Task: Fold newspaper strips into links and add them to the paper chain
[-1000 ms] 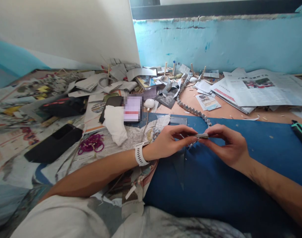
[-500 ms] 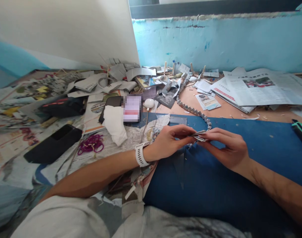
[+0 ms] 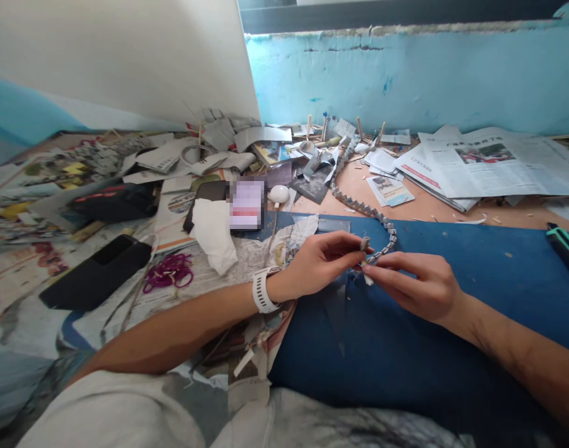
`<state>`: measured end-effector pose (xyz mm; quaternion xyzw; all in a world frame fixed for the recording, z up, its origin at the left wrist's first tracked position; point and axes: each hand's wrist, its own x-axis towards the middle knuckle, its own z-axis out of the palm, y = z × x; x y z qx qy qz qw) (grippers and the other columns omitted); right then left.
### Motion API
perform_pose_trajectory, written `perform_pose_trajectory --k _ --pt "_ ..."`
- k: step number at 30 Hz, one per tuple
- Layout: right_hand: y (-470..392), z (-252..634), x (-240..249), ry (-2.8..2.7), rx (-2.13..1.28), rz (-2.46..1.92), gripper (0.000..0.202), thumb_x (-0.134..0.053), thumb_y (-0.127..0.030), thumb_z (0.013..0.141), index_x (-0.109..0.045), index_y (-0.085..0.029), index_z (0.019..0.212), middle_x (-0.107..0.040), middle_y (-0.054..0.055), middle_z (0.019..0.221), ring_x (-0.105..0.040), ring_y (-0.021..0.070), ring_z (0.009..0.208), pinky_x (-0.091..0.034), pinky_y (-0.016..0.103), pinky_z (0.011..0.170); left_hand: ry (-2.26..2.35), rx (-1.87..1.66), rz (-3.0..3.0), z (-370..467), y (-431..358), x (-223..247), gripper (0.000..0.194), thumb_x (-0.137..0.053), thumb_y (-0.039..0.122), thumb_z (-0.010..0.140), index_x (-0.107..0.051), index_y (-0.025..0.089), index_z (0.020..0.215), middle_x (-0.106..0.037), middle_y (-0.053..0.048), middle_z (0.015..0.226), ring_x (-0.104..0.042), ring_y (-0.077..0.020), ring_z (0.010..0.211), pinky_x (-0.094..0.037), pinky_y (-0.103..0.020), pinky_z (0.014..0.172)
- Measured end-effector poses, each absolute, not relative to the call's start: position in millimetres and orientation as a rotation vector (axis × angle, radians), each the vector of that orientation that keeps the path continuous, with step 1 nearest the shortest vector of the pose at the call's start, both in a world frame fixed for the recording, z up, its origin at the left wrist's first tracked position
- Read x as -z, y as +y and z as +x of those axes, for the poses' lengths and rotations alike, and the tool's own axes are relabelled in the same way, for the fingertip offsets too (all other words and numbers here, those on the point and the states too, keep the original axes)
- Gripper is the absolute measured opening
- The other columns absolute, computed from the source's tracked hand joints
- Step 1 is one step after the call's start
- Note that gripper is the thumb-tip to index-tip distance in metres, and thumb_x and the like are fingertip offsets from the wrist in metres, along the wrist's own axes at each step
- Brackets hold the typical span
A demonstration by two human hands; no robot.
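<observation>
A long zigzag chain of folded newspaper (image 3: 390,236) runs from the back of the table, over the blue mat, to my hands. My left hand (image 3: 312,264) wears a white watch band and is closed in a pinch on the end of the chain. A small folded paper piece pokes up above its fingertips. Thumb and fingers pressed together, my right hand (image 3: 417,283) grips a pale folded paper strip (image 3: 368,279) at the same end. The fingertips nearly touch and hide how the papers join.
A blue mat (image 3: 452,354) lies under my hands, with a green-edged cutter (image 3: 564,249) at right. To the left are a phone (image 3: 247,205), white tissue (image 3: 214,236), purple cord (image 3: 168,272) and a black case (image 3: 95,274). Newspapers (image 3: 489,165) lie at the back right.
My hands have turned the folded paper at the chain's end; it now shows above the left fingertips and below the right ones. My right hand has shifted slightly down and left.
</observation>
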<state>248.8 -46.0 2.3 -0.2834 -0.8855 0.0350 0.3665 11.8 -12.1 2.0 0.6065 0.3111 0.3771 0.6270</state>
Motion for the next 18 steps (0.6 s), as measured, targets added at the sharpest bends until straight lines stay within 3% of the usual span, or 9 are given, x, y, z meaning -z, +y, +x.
perform_pose_trajectory --k 9,18 --pt "-46.3 247.1 -0.6 -2.36 -0.038 -0.729 0.025 -0.06 -0.015 0.099 -0.073 -0.027 0.116 -0.081 0.004 0.107 -0.078 0.0165 0.084 -0.06 0.024 0.071 0.779 -0.937 1.347 15.2 -10.1 -3.6 0.027 -0.086 0.032 0.081 -0.076 0.012 0.096 -0.08 -0.007 0.09 -0.078 -0.0179 0.084 -0.067 -0.03 0.082" --pt "-47.2 236.1 1.5 -1.876 -0.649 -0.963 0.011 -0.067 -0.019 0.097 -0.072 -0.025 0.105 -0.077 0.005 0.105 -0.077 0.0198 0.096 -0.067 0.029 0.078 0.712 -0.97 1.299 13.3 -8.9 -4.0 0.02 -0.084 0.027 0.084 -0.078 0.013 0.099 -0.082 -0.007 0.093 -0.08 -0.0173 0.085 -0.068 -0.029 0.084"
